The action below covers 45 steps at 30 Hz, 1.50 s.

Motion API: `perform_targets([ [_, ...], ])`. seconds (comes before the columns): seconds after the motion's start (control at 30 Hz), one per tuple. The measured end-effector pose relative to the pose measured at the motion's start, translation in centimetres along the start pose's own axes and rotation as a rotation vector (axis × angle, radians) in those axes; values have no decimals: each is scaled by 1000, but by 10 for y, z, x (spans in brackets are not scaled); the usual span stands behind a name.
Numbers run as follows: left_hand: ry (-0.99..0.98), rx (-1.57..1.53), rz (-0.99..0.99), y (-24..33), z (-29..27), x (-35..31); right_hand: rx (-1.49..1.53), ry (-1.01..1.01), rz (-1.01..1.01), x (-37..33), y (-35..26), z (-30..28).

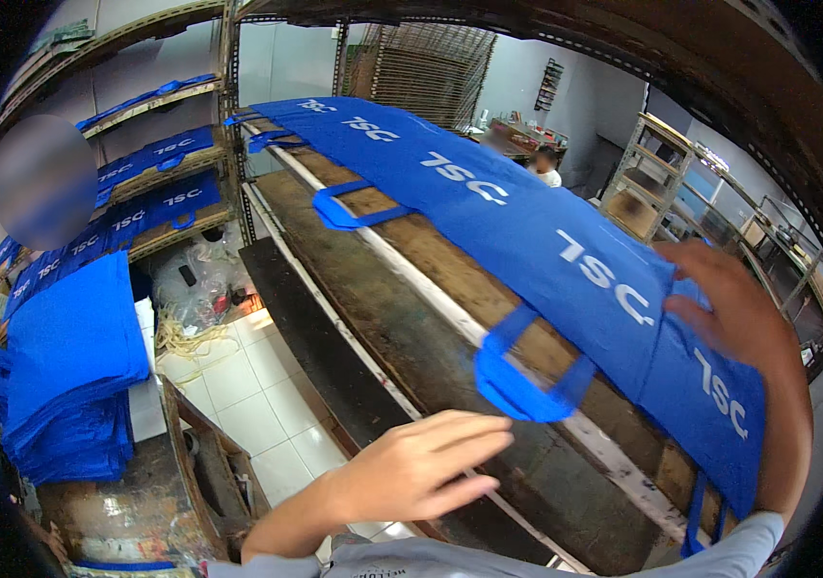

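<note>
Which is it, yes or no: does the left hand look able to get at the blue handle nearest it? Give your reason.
Probably yes: the left hand looks empty, its fingertips close beside the blue handle, with nothing visible between them, though depth is hard to judge.

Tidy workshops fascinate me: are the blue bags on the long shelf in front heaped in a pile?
No, the blue bags lie flat in a row along the long shelf, printed sides up.

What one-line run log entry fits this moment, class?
left hand: open, empty, near blue handle | right hand: over blue bags, contact unclear | blue bags: on wooden shelf | picture left: blue stack
</note>
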State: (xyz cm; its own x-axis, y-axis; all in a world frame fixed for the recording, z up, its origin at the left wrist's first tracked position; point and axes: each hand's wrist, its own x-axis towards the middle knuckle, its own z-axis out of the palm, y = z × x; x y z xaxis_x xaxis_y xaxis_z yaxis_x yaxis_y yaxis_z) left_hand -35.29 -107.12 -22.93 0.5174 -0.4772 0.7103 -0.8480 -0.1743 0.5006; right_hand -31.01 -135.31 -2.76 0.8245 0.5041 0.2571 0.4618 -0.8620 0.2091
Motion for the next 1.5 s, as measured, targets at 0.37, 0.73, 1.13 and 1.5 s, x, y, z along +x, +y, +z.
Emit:
perform_targets([
  [0.37, -2, 512, -962, -98, -83, -217, -108, -137, -1100, 257, -357, 72],
  [0.73, 552, 668, -1363, -50, -136, -329, 1210, -219, -1056, 317, -556, 334],
  [1.13, 1155, 1908, -1240, 13, -203, -295, 548, -1300, -302, 226, -388, 745],
  [1.5, 361, 1699, -1901, -86, -383, -296, 906, -960, -433, 353, -510, 734],
])
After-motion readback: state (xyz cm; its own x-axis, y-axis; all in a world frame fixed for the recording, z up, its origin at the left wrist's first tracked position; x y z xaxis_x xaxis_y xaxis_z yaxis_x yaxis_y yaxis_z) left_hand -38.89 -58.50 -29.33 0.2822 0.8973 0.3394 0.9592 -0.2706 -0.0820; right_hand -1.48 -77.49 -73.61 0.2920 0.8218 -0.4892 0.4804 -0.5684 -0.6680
